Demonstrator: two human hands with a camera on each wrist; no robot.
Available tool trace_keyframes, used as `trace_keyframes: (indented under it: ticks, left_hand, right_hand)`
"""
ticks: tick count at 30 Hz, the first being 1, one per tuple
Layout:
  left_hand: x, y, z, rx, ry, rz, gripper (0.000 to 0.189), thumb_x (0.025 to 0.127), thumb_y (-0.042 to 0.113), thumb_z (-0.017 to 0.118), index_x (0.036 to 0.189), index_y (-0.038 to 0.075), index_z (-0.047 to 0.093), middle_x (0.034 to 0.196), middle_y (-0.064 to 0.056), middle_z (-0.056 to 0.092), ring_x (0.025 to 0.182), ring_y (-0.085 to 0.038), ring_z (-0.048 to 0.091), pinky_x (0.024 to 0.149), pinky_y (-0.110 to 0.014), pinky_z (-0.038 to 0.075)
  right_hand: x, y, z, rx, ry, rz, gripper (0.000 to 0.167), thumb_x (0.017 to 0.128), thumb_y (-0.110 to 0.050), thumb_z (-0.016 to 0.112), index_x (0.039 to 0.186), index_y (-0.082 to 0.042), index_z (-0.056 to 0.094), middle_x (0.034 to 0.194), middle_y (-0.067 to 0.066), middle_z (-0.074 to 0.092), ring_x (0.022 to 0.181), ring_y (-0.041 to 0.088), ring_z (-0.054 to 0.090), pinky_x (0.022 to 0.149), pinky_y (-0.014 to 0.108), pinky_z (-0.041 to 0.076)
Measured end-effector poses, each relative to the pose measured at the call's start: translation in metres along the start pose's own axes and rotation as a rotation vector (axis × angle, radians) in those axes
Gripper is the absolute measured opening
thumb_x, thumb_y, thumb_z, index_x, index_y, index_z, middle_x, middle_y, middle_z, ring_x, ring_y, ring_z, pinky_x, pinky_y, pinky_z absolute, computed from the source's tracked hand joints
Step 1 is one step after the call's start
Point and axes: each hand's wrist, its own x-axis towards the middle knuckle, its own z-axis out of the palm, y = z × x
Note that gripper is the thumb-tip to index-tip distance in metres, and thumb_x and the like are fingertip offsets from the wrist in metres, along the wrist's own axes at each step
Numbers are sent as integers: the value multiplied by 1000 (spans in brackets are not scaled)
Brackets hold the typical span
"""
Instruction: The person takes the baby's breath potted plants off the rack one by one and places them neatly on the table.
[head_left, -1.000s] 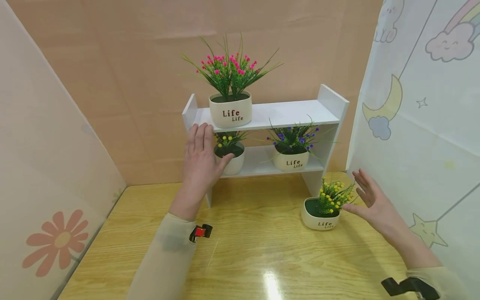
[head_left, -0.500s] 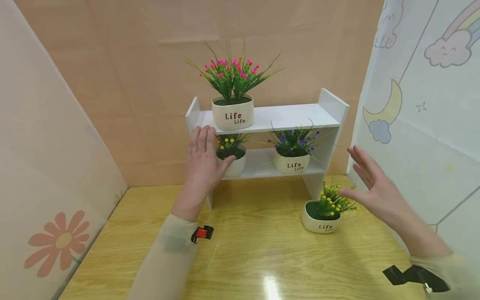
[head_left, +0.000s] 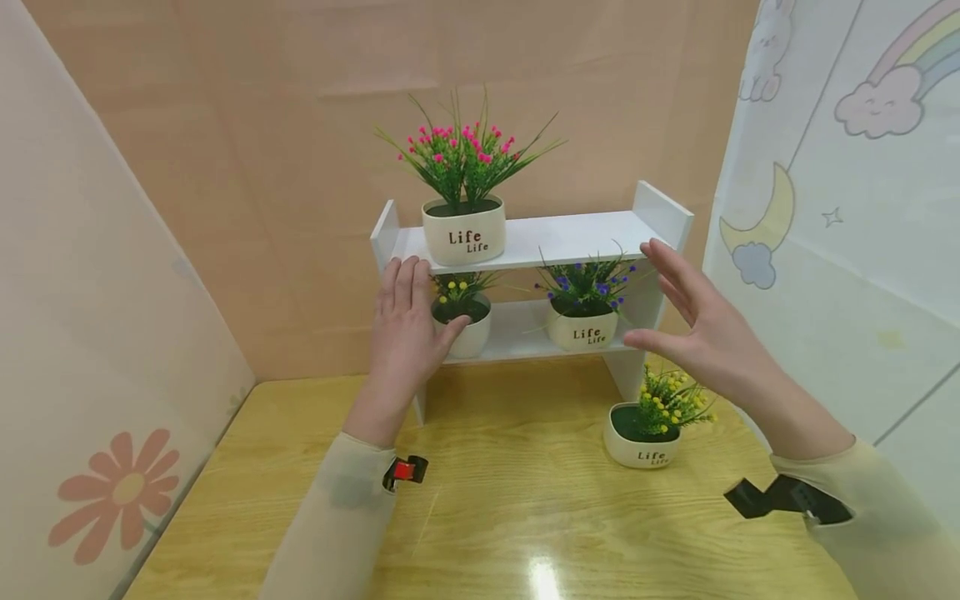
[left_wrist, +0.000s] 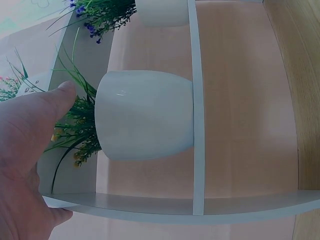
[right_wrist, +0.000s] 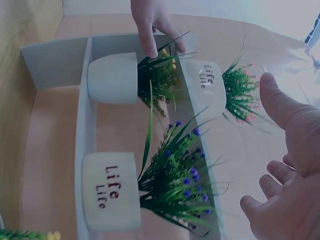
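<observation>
My left hand point(head_left: 405, 329) touches the left front corner of the white two-tier shelf point(head_left: 573, 233), fingers straight and thumb spread. Behind that thumb, a white pot with yellow flowers point(head_left: 472, 335) stands on the lower tier, partly hidden. My right hand point(head_left: 701, 333) holds nothing; its fingers and thumb are spread apart in front of the shelf's right end, near the pot with blue-purple flowers point(head_left: 583, 332). Above the lower-tier pots, a pot with pink flowers point(head_left: 465, 235) sits at the top tier's left. Another yellow-flowered pot point(head_left: 641, 446) stands on the table below my right hand.
The wooden table point(head_left: 480, 492) carries the shelf near its back edge. A peach backdrop point(head_left: 300, 208) hangs behind. Printed white panels close off the left side and the right side point(head_left: 847, 275).
My right hand has risen from beside the yellow-flowered pot on the table and moved left to the shelf's right end. My left hand has stayed at the shelf corner.
</observation>
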Motion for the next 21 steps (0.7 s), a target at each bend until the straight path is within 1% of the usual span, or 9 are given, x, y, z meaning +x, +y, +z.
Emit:
trace_keyframes:
  ticks: [2, 4, 6, 8, 9, 11, 13, 16, 21]
  left_hand:
    - [0, -1, 1, 0, 9, 3, 105, 99, 55, 80, 168, 4, 19, 173, -18, 20, 167, -37, 5, 136, -50, 10]
    - [0, -1, 1, -6, 19, 6, 105, 99, 55, 81, 168, 4, 21, 173, -17, 21, 167, -38, 5, 136, -51, 11]
    - [0, -1, 2, -11, 25, 9, 104, 99, 55, 81, 168, 4, 21, 173, -17, 21, 167, -37, 6, 136, -52, 12]
    - [-1, -1, 3, -14, 26, 10, 104, 99, 55, 81, 168, 4, 21, 173, -17, 20, 167, -37, 5, 136, -52, 13]
    - [-1, 0, 3, -15, 26, 11, 104, 99, 55, 80, 168, 4, 21, 173, -17, 20, 167, -37, 5, 136, -52, 13]
    - [-1, 1, 3, -9, 23, 11, 105, 99, 56, 80, 168, 4, 20, 174, -17, 20, 167, -37, 5, 136, -52, 12]
    - [-1, 1, 3, -4, 20, 10, 105, 100, 56, 79, 168, 4, 20, 174, -17, 20, 167, -37, 4, 136, -50, 10]
    - [-2, 1, 2, 6, 19, 9, 105, 100, 56, 79, 168, 3, 20, 174, -17, 20, 167, -37, 4, 136, -49, 9]
    - [-2, 1, 1, 10, 13, 4, 104, 100, 56, 79, 168, 4, 20, 173, -17, 19, 167, -36, 4, 136, -48, 9]
  right_hand:
    - [6, -8, 2, -12, -7, -8, 112, 93, -12, 91, 174, -47, 21, 179, -22, 24, 166, 30, 26, 131, 43, 29]
    - [12, -16, 5, -14, -12, -31, 111, 93, -13, 92, 174, -47, 23, 179, -21, 25, 165, 31, 28, 130, 52, 30]
    - [20, -23, 7, -28, -13, -55, 110, 93, -15, 93, 174, -45, 24, 179, -20, 26, 164, 32, 31, 128, 49, 36]
    - [27, -30, 9, -27, -18, -70, 109, 94, -16, 92, 175, -42, 24, 179, -18, 26, 164, 32, 32, 126, 48, 39]
    - [31, -32, 10, -19, -21, -76, 109, 94, -17, 92, 176, -40, 24, 179, -16, 26, 164, 33, 32, 126, 48, 39]
    - [39, -37, 13, -5, -32, -74, 109, 94, -20, 92, 177, -36, 23, 180, -13, 26, 164, 34, 32, 127, 53, 37]
    - [46, -40, 16, 14, -49, -64, 109, 95, -23, 92, 177, -34, 21, 181, -9, 25, 164, 37, 30, 128, 61, 32]
    - [57, -43, 20, 33, -69, -49, 108, 97, -27, 90, 178, -32, 20, 181, -5, 25, 164, 40, 30, 128, 66, 29]
    - [75, -48, 28, 58, -83, -56, 106, 98, -29, 89, 178, -27, 20, 181, -4, 24, 164, 35, 31, 129, 59, 31]
